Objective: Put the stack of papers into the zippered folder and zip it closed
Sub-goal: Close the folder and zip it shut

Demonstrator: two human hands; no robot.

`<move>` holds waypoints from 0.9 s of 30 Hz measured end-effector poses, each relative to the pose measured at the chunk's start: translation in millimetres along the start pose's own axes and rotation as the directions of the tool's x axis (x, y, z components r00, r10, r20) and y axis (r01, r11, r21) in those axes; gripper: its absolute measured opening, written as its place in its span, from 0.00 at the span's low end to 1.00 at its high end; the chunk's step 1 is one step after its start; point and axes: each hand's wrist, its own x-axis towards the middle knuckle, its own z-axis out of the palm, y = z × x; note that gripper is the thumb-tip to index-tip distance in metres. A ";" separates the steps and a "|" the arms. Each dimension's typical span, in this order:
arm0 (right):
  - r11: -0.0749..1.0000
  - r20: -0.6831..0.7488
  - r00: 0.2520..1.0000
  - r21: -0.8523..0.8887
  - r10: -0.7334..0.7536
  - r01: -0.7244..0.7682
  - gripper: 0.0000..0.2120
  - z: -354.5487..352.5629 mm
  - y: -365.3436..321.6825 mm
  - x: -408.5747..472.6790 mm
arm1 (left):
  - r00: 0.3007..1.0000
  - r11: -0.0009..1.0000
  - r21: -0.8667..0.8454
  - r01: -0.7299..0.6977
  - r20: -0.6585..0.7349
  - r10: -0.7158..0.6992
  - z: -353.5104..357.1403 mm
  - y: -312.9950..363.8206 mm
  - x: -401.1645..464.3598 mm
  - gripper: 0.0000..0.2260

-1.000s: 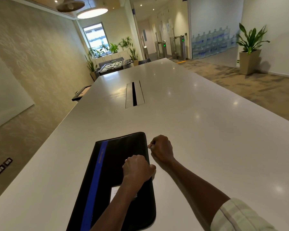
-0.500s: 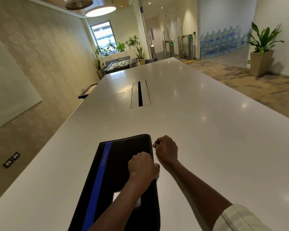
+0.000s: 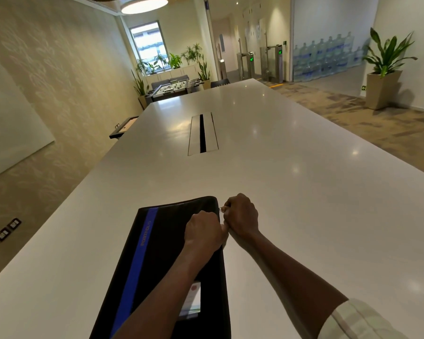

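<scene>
White table (image 3: 291, 192) bearing a soft black folder (image 3: 162, 253) — left hand (image 3: 202, 232) fisted, pressing it down; right hand (image 3: 241, 216) pinching the small zipper pull (image 3: 220, 209) at its corner.

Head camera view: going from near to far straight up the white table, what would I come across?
Black folder under the left hand → cable slot set into the table → foosball table past the far end → window.

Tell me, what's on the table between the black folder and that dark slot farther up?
Nothing. In the head view, only bare white table lies between the folder and the slot.
</scene>
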 end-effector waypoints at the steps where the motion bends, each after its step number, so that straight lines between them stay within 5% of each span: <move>1: 1.000 -0.008 1.000 -0.001 -0.006 0.006 0.07 0.7 -0.9 2.9 | 1.000 1.000 -0.009 0.001 0.003 -0.001 0.2 -0.3 0.2 0.19; 17: 0.998 0.035 0.998 -0.029 -0.059 0.060 0.09 21.0 -5.2 41.0 | 0.997 0.996 0.058 -0.070 -0.016 0.071 11.0 -14.2 19.2 0.19; 22: 0.998 0.047 0.997 -0.002 -0.060 0.060 0.12 23.2 0.3 44.2 | 0.985 0.998 -0.024 -0.065 -0.162 0.060 4.1 -26.1 60.1 0.16; 27: 0.998 0.032 0.998 0.045 -0.050 0.049 0.13 25.2 4.5 46.5 | 0.985 0.966 -0.235 -0.107 0.106 0.135 8.6 -28.5 105.8 0.10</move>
